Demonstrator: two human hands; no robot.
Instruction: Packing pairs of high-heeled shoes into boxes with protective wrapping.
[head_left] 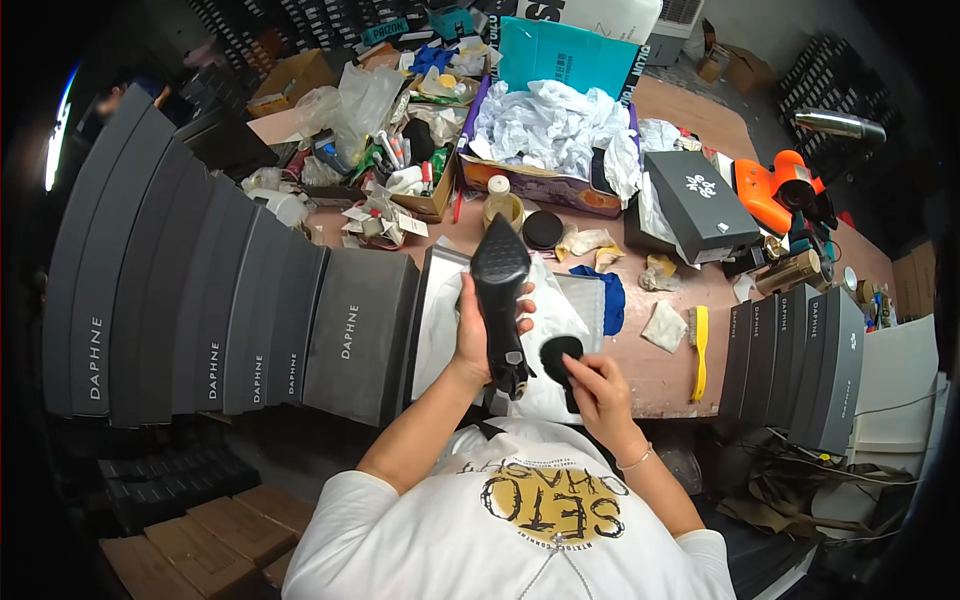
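A black pointed-toe heeled shoe [500,275] is in my left hand [473,322], its patterned sole turned up and its toe pointing away from me. My fingers wrap round its sides, and the heel end is nearest to my body. Between the thumb and fingers of my right hand [600,392] is a black flat pad [560,358] with a rounded end, just right of the shoe's heel and apart from it. Under both hands lies white tissue paper [545,318] in an open grey box [427,290].
Grey shoeboxes [350,335] stand in a row on the left, with more shoeboxes [785,350] on the right. A yellow-handled brush [699,355], stained cloths [664,327] and a jar [503,205] lie beyond my hands. Behind them stands a carton of crumpled white paper [560,125].
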